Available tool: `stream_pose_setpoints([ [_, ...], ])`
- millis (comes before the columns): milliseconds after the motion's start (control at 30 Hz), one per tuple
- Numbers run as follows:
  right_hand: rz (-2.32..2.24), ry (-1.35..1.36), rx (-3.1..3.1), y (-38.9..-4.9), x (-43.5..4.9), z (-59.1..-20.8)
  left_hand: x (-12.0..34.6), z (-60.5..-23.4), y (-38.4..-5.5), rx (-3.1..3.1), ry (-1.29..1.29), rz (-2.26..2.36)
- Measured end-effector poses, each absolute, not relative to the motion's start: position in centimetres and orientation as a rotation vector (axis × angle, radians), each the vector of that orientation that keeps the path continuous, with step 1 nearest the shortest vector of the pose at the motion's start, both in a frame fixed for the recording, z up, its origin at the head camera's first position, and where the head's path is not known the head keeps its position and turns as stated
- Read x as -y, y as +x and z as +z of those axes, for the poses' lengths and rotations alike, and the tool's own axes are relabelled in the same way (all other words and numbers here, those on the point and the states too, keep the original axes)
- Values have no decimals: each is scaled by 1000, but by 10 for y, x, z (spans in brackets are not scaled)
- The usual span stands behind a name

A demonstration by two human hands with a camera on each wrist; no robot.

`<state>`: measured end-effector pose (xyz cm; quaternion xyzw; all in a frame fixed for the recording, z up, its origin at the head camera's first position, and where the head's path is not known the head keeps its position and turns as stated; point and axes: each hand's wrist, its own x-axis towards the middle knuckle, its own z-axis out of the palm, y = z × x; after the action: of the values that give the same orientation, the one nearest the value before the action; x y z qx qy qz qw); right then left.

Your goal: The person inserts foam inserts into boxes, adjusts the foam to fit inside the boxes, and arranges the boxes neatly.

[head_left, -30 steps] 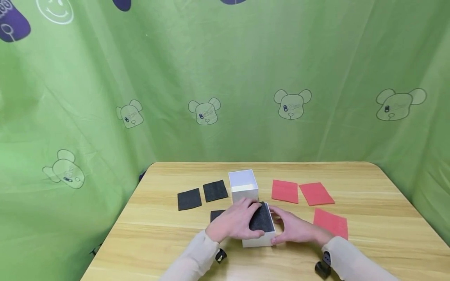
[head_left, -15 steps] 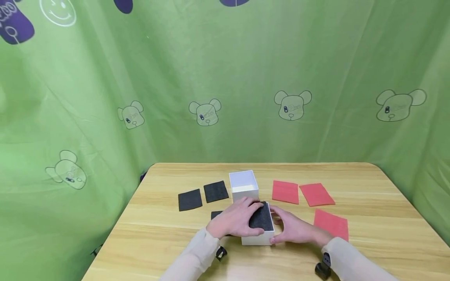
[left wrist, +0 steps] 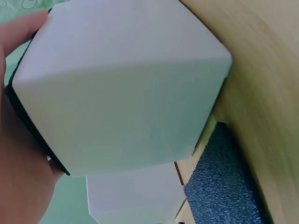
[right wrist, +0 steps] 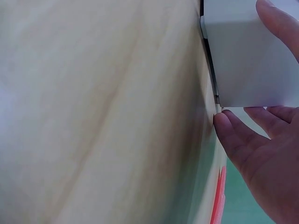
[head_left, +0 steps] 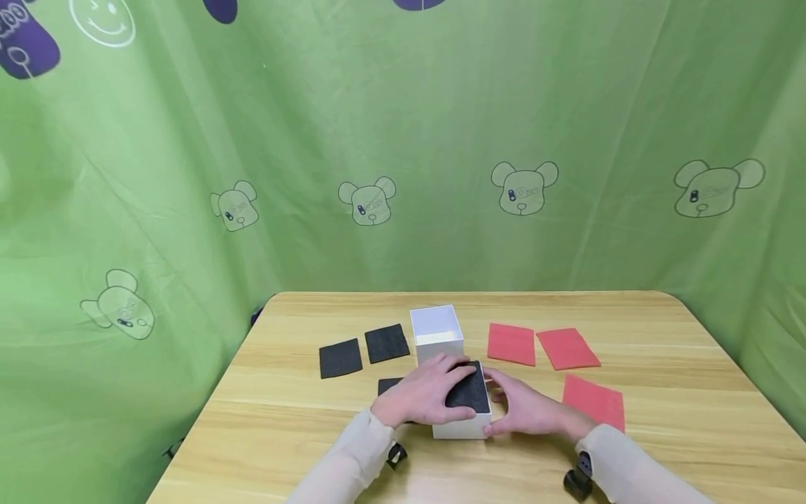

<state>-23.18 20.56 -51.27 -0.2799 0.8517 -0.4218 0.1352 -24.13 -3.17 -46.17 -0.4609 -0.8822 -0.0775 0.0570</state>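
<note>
In the head view, a white box (head_left: 462,427) stands near the front middle of the table. A black foam sheet (head_left: 469,392) covers its top; its dark edge shows along the rim in the left wrist view. My left hand (head_left: 425,392) rests over the sheet, index finger by the far edge and thumb by the near edge. My right hand (head_left: 525,407) holds the box at its right side, thumb on the front face and fingers along the side. The right wrist view shows this thumb (right wrist: 280,25) and the fingertips touching the box. The box's inside is hidden.
A second white box (head_left: 437,336), its top uncovered, stands just behind. Two black foam sheets (head_left: 341,358) lie to the left, and another (head_left: 387,384) is partly under my left hand. Several red sheets (head_left: 511,344) lie at the right. A green curtain (head_left: 441,245) hangs behind the table.
Almost nothing differs. Both hands keep their places on the box and black foam sheet, with only a very slight shift of the view.
</note>
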Motion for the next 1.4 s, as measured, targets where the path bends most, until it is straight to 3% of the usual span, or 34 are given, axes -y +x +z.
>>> stream_pose_setpoints([
  [1400, -1221, -834, -2468, -232, -204, -512, 33, -468, -238, 2721, -1334, -439],
])
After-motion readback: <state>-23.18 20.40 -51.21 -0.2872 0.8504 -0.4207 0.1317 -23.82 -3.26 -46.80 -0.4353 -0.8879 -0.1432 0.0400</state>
